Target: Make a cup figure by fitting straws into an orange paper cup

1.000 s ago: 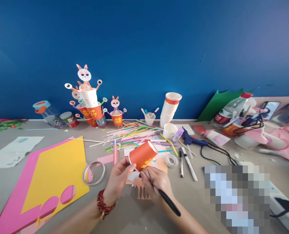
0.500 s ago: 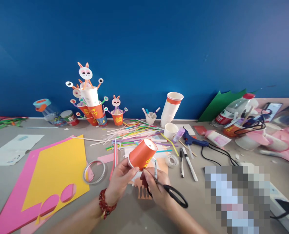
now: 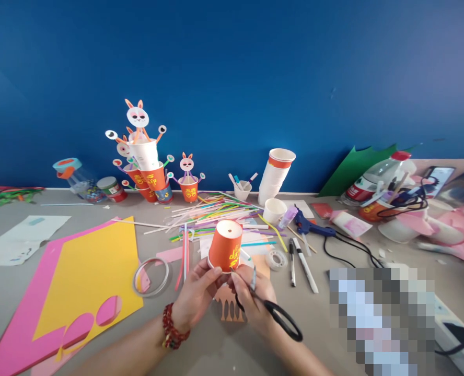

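Upside down in front of me is a red paper cup with yellow lettering and a small dark hole in its white base. My left hand is closed on the cup's rim from the left, thumb on the outside. In my right hand are black-handled scissors, gripped near the blades; their tips lie at the cup's rim and are mostly hidden. Beneath my hands lies a cut piece of orange paper with narrow slots.
Behind the cup spreads a pile of coloured straws. To the left lie yellow paper and a tape roll; to the right, markers and a blue glue gun. Rabbit-topped cups and a cup stack stand near the wall.
The red cup has turned from leaning right to nearly upright, base facing up. My left hand turned with it, and the scissors stay in my right hand beside the rim.
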Demonstrator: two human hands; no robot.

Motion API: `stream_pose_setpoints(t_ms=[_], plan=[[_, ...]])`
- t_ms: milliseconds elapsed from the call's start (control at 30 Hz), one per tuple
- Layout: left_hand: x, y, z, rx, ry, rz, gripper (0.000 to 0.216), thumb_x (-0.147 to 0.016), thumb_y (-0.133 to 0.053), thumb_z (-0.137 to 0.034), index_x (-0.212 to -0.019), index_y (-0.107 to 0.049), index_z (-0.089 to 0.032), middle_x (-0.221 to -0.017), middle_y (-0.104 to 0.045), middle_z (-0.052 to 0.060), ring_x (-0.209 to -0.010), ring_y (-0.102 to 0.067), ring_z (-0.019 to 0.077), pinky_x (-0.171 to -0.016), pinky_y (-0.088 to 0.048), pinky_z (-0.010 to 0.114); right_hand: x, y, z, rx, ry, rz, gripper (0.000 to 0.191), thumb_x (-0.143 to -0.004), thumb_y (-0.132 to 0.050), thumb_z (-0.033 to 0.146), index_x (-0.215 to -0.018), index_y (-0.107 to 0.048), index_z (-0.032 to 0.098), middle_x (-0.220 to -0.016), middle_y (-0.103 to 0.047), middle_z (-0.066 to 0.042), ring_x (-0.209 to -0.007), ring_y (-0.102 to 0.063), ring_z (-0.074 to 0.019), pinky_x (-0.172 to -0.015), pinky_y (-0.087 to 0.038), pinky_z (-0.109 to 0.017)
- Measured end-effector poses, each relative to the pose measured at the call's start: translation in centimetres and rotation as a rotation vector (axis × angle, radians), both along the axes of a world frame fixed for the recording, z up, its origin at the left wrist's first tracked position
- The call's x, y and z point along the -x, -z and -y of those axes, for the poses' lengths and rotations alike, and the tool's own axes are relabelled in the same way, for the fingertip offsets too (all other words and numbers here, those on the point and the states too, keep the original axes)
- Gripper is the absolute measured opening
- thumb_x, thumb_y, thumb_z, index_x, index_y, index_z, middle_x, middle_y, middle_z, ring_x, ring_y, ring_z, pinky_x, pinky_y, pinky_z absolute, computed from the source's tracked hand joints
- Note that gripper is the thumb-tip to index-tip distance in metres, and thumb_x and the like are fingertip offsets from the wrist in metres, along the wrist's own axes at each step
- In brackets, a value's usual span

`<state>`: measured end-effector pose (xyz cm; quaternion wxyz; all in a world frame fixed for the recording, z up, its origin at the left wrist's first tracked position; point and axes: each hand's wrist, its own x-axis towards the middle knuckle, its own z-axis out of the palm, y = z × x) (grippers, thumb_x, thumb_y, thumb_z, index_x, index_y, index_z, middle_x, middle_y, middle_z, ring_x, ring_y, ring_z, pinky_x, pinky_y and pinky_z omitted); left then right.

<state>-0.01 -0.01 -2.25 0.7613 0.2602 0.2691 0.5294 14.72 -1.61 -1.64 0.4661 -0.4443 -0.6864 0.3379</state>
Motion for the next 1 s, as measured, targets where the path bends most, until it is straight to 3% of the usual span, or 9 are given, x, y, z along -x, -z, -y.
stream_pose_setpoints(t_ms=[167,300,467,633,733,833,1000], plan=[[0.1,0.0,-0.1,0.029,-0.050,-0.028,0.015,-0.077,-0.076,-0.022,-0.092,-0.073,-0.018,-0.092,-0.075,0.003,-0.080,-0.068,0.0122,-0.076,-0.053,0.023,-0.8,0.2,-0.9,-0.304,0.008,0.387,0.023,-0.096,-0.043,0.020,-0.077,-0.055,0.019,-0.070,-0.060,-0.004,-0.063,-0.057,-0.0154,-0.059,-0.040,-0.025],[0.2,0.3,0.1,0.026,-0.085,-0.120,0.017,-0.077,-0.076,-0.022,-0.093,-0.073,-0.017,-0.090,-0.076,0.003,-0.078,-0.068,0.0119,-0.077,-0.054,0.023,-1.0,1.0,-1.4,-0.413,0.020,0.436,0.022,-0.095,-0.042,0.020,-0.079,-0.056,0.019,-0.070,-0.062,-0.004,-0.064,-0.058,-0.0158,-0.058,-0.039,-0.024],[0.4,0.8,0.1,-0.036,-0.112,-0.206,0.022,-0.076,-0.077,-0.023,-0.097,-0.073,-0.018,-0.091,-0.077,0.004,-0.086,-0.069,0.0154,-0.083,-0.053,0.026,-0.7,0.6,-0.7,-0.276,0.007,0.317,0.028,-0.097,-0.041,0.023,-0.074,-0.055,0.019,-0.065,-0.059,-0.003,-0.060,-0.055,-0.0152,-0.058,-0.039,-0.025],[0.4,1.4,0.2,-0.105,-0.103,-0.241,0.029,-0.076,-0.078,-0.023,-0.104,-0.072,-0.019,-0.103,-0.076,0.006,-0.097,-0.068,0.0197,-0.091,-0.051,0.031,0.2,0.6,-0.1,0.207,-0.030,-0.120,0.040,-0.099,-0.041,0.039,-0.068,-0.057,0.019,-0.062,-0.059,-0.003,-0.057,-0.057,-0.0151,-0.055,-0.044,-0.025],[0.4,1.4,0.3,-0.084,-0.098,-0.249,0.027,-0.076,-0.077,-0.024,-0.101,-0.073,-0.018,-0.100,-0.076,0.006,-0.095,-0.068,0.0202,-0.092,-0.050,0.033,0.6,0.8,-0.2,0.382,-0.059,-0.343,0.044,-0.096,-0.043,0.046,-0.065,-0.056,0.018,-0.058,-0.057,-0.002,-0.055,-0.057,-0.0147,-0.053,-0.046,-0.025],[0.3,1.2,0.3,-0.036,-0.087,-0.205,0.025,-0.075,-0.078,-0.023,-0.099,-0.073,-0.018,-0.099,-0.076,0.006,-0.093,-0.068,0.0198,-0.091,-0.049,0.034,0.5,0.5,-0.4,0.345,-0.037,-0.331,0.044,-0.096,-0.044,0.045,-0.063,-0.055,0.019,-0.058,-0.054,-0.001,-0.056,-0.055,-0.0144,-0.055,-0.046,-0.025],[0.3,0.9,0.0,-0.052,0.004,-0.063,0.023,-0.077,-0.076,-0.024,-0.099,-0.074,-0.017,-0.098,-0.075,0.007,-0.091,-0.066,0.0185,-0.089,-0.048,0.033,-0.3,0.1,-0.5,0.076,-0.003,-0.171,0.033,-0.095,-0.049,0.036,-0.070,-0.062,0.018,-0.074,-0.059,-0.004,-0.065,-0.055,-0.0161,-0.063,-0.047,-0.028]])
